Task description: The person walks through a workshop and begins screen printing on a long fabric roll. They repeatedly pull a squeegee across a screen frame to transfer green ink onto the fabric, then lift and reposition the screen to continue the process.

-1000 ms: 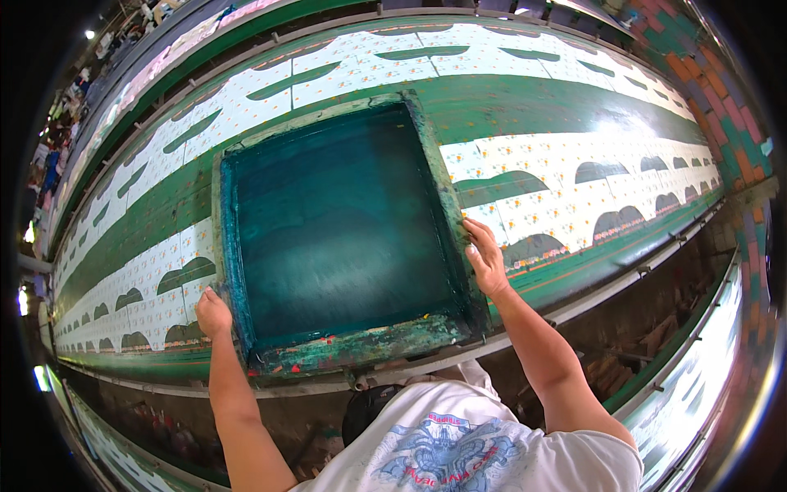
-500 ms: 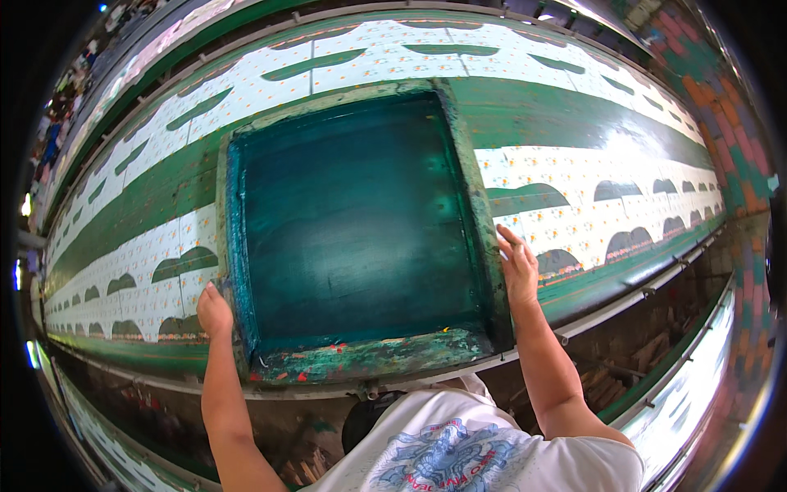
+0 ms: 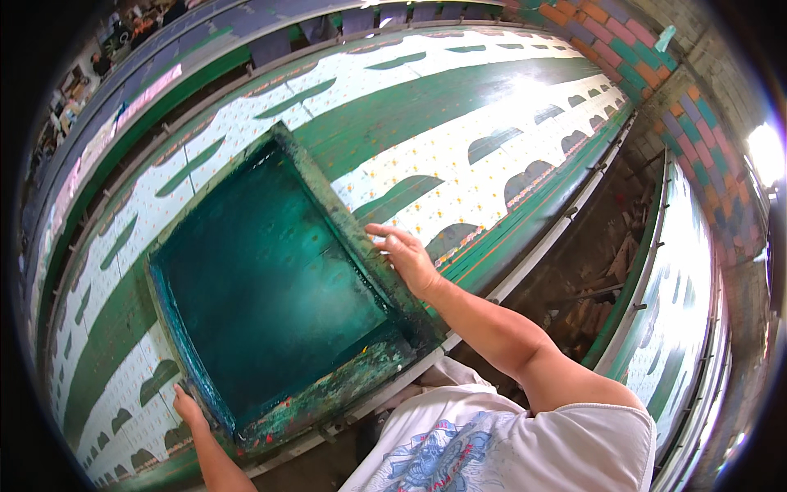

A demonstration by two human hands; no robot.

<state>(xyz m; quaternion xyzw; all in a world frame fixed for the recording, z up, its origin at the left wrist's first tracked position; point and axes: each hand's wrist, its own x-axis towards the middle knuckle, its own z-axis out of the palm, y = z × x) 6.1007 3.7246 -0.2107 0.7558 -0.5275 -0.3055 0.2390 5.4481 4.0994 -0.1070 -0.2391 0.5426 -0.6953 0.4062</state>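
Note:
A square screen-printing frame, crusted with paint, holds a dark teal mesh. It lies on a long green table amid rows of white flowered fabric panels with green curved gaps. My left hand grips the frame's outer left edge near the lower corner, thumb uppermost, other fingers mostly hidden. My right hand rests at the frame's right side, fingers stretched and somewhat apart across its edge.
A metal rail runs along the near edge. Beyond a gap with scrap wood, another table carries pale panels. Further tables stand across the far side, cluttered at upper left. A colourful brick wall rises at the right end.
My view has swung right along the table, so the frame appears tilted and farther left. My right hand's fingers reach further over the frame's edge; my left stays at the left edge.

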